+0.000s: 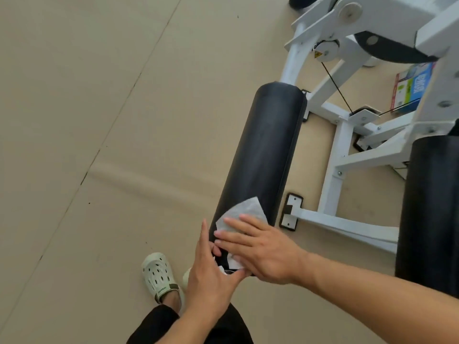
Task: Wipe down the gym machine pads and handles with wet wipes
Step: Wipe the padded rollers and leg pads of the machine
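Note:
A long black roller pad [263,150] of a white gym machine runs from the upper middle down to my hands. A white wet wipe [244,213] lies draped over the pad's near end. My right hand [263,254] presses flat on the wipe, fingers spread and pointing left. My left hand [211,271] cups the pad's near end from the left, its thumb under my right hand and its fingers touching the end cap. A second black roller pad [429,209] stands at the right edge.
The white machine frame [335,175] with a pulley [325,49], cable and floor plates fills the upper right. A colourful packet [412,89] lies on the floor behind the frame. Beige floor spreads to the left. My foot in a pale clog [159,274] is below the pad.

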{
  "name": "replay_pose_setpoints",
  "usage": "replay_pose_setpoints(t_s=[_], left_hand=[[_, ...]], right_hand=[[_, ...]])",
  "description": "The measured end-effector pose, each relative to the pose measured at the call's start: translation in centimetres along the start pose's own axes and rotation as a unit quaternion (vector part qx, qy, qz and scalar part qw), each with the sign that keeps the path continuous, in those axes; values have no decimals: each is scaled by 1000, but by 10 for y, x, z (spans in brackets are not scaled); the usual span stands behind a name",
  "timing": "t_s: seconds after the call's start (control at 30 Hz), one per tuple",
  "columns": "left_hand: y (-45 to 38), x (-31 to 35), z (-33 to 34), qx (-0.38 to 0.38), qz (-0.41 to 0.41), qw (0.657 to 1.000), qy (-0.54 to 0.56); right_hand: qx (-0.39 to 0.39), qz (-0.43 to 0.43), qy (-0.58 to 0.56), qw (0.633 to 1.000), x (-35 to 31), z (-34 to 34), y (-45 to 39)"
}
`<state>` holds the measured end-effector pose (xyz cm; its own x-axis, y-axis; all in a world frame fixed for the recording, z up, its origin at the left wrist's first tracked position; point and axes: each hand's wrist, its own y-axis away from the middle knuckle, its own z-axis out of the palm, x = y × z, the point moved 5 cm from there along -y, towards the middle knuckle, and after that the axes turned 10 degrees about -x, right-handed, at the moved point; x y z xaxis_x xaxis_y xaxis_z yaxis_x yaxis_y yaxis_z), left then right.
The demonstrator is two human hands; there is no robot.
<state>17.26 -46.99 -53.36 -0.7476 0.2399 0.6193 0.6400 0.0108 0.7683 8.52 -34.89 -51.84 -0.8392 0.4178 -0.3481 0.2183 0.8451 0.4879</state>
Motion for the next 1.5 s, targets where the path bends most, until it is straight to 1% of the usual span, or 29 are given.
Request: replay_pose_setpoints(t_s=[0.07, 0.1, 0.13, 0.2, 0.23, 0.27, 0.3, 0.33, 0.37, 0.43, 0.57, 0.67, 0.73, 0.77, 0.8, 0.87, 0.93, 0.97, 1.0, 1.03, 1.1, 1.17, 1.2, 1.27, 1.3, 1.33, 1.4, 1.43, 1.5], left_hand=[[-3, 1, 1, -13, 0, 1000, -2], [-5, 2, 0, -14, -3, 1000, 1], [-8, 4, 0, -15, -7, 1000, 1], [-14, 0, 1, -17, -19, 1000, 8], [-17, -1, 2, -15, -23, 1000, 10], [-19, -2, 4, -14, -28, 999, 9], [-21, -4, 6, -15, -34, 999, 1], [-24, -6, 8, -16, -37, 999, -9], [-27, -9, 11, -15, -40, 999, -16], [-31, -13, 13, -8, -40, 999, -16], [-31, -18, 18, 6, -40, 999, -18], [-25, -16, 20, 42, -33, 999, -4], [-22, -18, 20, 77, -36, 996, -8], [-21, -20, 20, 99, -42, 994, -5], [-19, -24, 20, 120, -49, 991, 17], [-17, -34, 22, 157, -67, 981, 96], [-17, -47, 27, 172, -86, 969, 156], [-17, -50, 30, 167, -93, 965, 179], [-17, -52, 34, 159, -95, 961, 203], [-16, -52, 38, 152, -91, 957, 230], [-15, -50, 44, 156, -77, 949, 264], [-15, -50, 47, 188, -71, 945, 260], [-14, -50, 48, 207, -71, 940, 263], [-12, -50, 48, 240, -74, 927, 278], [-11, -49, 48, 246, -75, 925, 278], [-10, -47, 48, 245, -78, 928, 271], [-10, -46, 48, 240, -84, 933, 253], [-11, -46, 47, 242, -90, 934, 248], [-12, -49, 46, 248, -106, 931, 247]], right_hand=[[-44, -58, 35, 997, 0, 7, 2], [-51, -52, 48, 996, 16, 1, -4], [-46, -13, 46, 998, 39, -10, -15], [33, 117, 20, 992, 102, -46, -34], [67, 192, 3, 979, 139, -66, -36], [75, 257, -17, 963, 172, -79, -34], [65, 301, -36, 951, 197, -87, -33], [51, 318, -55, 945, 210, -87, -34], [41, 314, -67, 946, 213, -82, -37], [52, 269, -55, 960, 195, -64, -41], [59, 116, 21, 991, 114, -9, -25], [51, 1, 69, 996, 75, 15, -6], [32, -73, 96, 992, 83, 11, -3], [34, -87, 107, 990, 95, 4, -6], [52, -76, 114, 989, 111, -7, -12], [106, 20, 97, 989, 149, -34, -25], [137, 121, 54, 982, 172, -53, -36], [147, 140, 37, 979, 171, -55, -40], [155, 138, 26, 978, 161, -55, -42], [157, 117, 24, 980, 145, -52, -42], [144, 25, 51, 988, 99, -35, -34], [96, -76, 82, 989, 47, -6, -16], [71, -110, 88, 988, 28, 8, -7], [47, -153, 104, 982, 16, 12, 1], [43, -150, 123, 980, 26, 6, -2], [46, -120, 139, 982, 44, -3, -10], [103, -11, 135, 985, 99, -38, -27], [132, 56, 116, 983, 132, -57, -31], [141, 160, 74, 974, 177, -82, -36]])
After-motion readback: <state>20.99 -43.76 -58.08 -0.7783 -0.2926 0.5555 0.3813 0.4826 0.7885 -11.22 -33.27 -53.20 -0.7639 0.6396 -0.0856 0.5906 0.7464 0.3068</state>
